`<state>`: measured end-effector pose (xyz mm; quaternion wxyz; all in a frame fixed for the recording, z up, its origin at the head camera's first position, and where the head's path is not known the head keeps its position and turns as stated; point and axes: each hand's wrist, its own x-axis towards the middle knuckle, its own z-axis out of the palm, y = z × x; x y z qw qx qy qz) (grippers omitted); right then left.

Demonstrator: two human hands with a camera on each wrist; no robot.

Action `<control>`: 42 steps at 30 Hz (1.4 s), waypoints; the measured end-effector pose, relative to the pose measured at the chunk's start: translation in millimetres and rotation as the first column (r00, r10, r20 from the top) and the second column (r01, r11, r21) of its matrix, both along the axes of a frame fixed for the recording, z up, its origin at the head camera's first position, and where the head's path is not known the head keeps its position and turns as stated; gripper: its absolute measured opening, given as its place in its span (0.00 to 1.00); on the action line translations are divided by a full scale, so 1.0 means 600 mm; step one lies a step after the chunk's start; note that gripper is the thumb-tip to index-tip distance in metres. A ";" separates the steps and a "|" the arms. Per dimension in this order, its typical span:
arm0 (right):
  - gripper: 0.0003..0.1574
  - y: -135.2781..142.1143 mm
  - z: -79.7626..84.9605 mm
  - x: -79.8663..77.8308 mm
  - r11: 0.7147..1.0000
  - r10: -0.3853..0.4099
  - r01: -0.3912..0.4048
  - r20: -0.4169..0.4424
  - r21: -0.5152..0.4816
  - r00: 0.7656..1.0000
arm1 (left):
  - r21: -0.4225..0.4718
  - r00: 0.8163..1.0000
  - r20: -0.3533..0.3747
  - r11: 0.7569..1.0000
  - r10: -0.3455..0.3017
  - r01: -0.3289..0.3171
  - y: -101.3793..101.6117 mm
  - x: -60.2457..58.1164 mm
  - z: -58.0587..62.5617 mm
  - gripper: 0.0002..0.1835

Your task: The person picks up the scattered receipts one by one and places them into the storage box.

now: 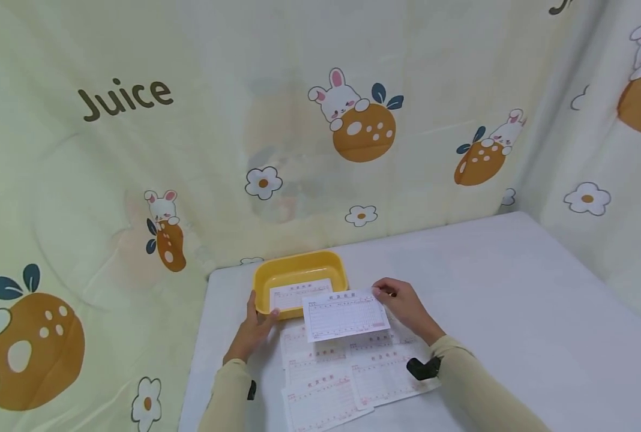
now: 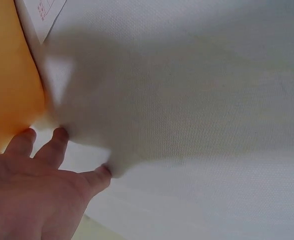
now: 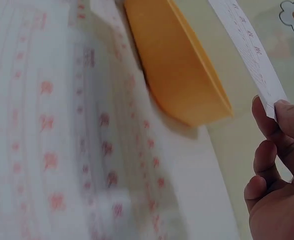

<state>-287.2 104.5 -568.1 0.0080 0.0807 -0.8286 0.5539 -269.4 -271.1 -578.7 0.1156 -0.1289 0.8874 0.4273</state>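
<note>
Now, right hand with slip in pinch, left hand with grip on tray.

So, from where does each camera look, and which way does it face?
Head: worn on the head, facing forward and down at the yellow tray and paper slips; left hand, right hand and sleeves show.
Left wrist: worn there, facing table and tray; left hand shows.
Right wrist: worn there, facing slips, tray and raised slip; right hand shows.
Head and right wrist share the tray and raised slip.

Soft diffuse light, broad shadow across tabletop (left wrist), right-wrist sheets blurred.
</note>
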 end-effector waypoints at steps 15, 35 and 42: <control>0.10 -0.112 0.044 -0.067 0.992 0.095 -0.097 -0.027 -0.080 0.995 | -0.013 1.000 0.001 1.000 -0.002 0.002 -0.004 -0.016 -0.006 0.52; 0.11 -0.194 0.080 -0.151 0.989 0.117 -0.116 0.010 -0.096 0.993 | -0.038 0.999 0.033 0.999 -0.008 0.010 -0.009 -0.004 0.019 0.52; 0.11 -0.191 0.083 -0.178 0.994 0.091 -0.089 0.032 -0.064 0.995 | -0.042 1.000 0.026 0.999 -0.014 0.015 -0.008 -0.008 0.012 0.52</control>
